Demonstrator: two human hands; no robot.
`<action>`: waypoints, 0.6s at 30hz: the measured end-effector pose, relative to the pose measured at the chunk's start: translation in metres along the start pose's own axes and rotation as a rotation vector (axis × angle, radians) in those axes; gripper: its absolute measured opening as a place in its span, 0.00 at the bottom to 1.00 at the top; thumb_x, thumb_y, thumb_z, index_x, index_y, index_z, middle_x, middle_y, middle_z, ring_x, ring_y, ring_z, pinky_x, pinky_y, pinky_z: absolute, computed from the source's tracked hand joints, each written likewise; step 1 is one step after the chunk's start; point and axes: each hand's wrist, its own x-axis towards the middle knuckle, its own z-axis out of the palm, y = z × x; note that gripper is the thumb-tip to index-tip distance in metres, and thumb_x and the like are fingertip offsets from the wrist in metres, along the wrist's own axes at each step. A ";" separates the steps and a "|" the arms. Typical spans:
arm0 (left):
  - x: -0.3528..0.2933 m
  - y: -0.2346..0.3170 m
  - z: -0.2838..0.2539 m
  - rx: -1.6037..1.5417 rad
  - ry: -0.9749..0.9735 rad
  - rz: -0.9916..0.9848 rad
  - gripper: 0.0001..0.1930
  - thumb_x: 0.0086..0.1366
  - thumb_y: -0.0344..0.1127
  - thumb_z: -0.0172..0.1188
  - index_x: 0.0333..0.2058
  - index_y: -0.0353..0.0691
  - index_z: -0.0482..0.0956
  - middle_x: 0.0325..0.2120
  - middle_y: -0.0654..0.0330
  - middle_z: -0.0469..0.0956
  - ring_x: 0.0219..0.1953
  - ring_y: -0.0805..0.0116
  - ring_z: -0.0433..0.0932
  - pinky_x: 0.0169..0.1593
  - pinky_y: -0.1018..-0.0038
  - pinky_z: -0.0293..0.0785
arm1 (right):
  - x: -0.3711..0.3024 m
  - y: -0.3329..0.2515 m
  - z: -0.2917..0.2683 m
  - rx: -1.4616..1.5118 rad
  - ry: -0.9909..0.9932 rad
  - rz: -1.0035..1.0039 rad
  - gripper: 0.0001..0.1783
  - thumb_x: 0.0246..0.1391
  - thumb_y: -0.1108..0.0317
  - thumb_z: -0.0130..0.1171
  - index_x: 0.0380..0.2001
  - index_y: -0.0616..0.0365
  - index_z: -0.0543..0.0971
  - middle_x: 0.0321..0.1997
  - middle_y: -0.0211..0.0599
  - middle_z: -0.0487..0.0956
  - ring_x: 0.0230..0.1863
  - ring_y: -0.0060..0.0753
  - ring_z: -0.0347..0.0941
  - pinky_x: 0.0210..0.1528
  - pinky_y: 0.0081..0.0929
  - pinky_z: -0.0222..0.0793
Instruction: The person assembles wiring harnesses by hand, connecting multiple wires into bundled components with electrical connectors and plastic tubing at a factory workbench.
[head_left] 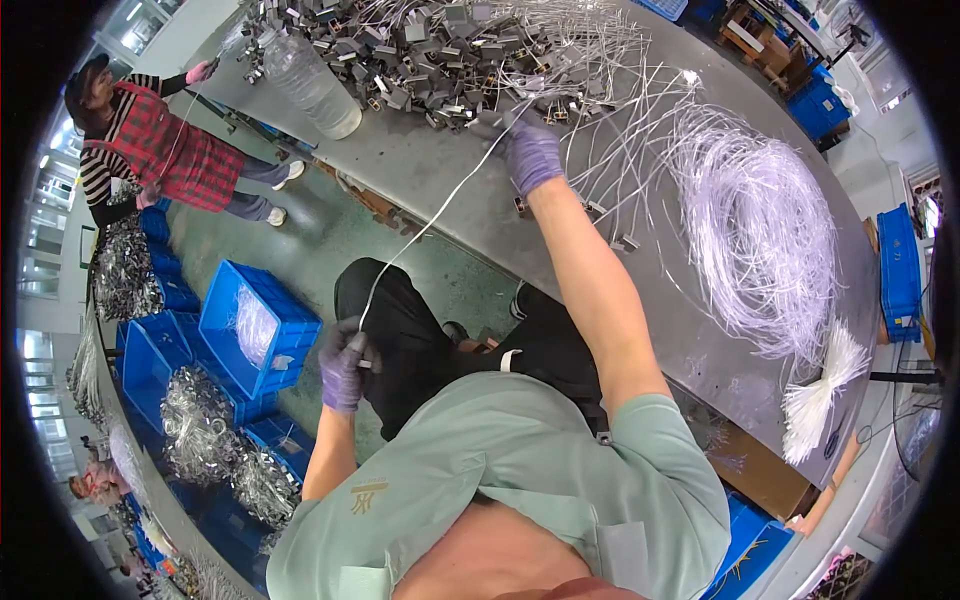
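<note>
A thin white cable (pixel 437 212) runs slack, in a slight curve, between my two gloved hands. My left hand (pixel 344 368), in a purple glove with grey fingers, is closed on its lower end above my left knee. My right hand (pixel 530 152), gloved alike, pinches the upper end over the table, at the near edge of a heap of small grey metal box-shaped parts (pixel 420 60). What lies under the right fingertips is too small to make out. Loose white cables (pixel 625 130) trail from the heap to the right of that hand.
On the metal table (pixel 640 290) lie a big coil of clear strands (pixel 765 240) and a white bundle of ties (pixel 825 390). A large clear plastic bottle (pixel 310 85) stands far left. Blue crates (pixel 262 325) fill the floor at left. Another person (pixel 170 150) stands beyond, holding a cable.
</note>
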 end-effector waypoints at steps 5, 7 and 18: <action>-0.012 -0.008 -0.020 0.180 0.199 0.050 0.19 0.60 0.32 0.55 0.49 0.32 0.68 0.12 0.64 0.68 0.12 0.76 0.66 0.19 0.81 0.62 | -0.010 -0.046 -0.001 -0.055 0.115 -0.163 0.19 0.57 0.70 0.50 0.50 0.65 0.64 0.41 0.52 0.77 0.37 0.48 0.78 0.30 0.32 0.75; -0.011 -0.014 -0.026 0.192 0.209 0.056 0.19 0.61 0.32 0.55 0.50 0.32 0.69 0.12 0.64 0.69 0.13 0.76 0.67 0.19 0.81 0.62 | -0.010 -0.059 -0.007 -0.098 0.170 -0.240 0.18 0.58 0.70 0.49 0.50 0.65 0.64 0.40 0.52 0.77 0.36 0.46 0.78 0.28 0.29 0.75; -0.006 -0.020 -0.040 0.193 0.244 0.040 0.21 0.59 0.34 0.57 0.50 0.31 0.71 0.16 0.65 0.70 0.16 0.78 0.67 0.20 0.82 0.62 | -0.026 -0.083 -0.014 -0.117 0.210 -0.407 0.15 0.60 0.69 0.46 0.46 0.67 0.65 0.37 0.51 0.77 0.33 0.44 0.78 0.25 0.24 0.75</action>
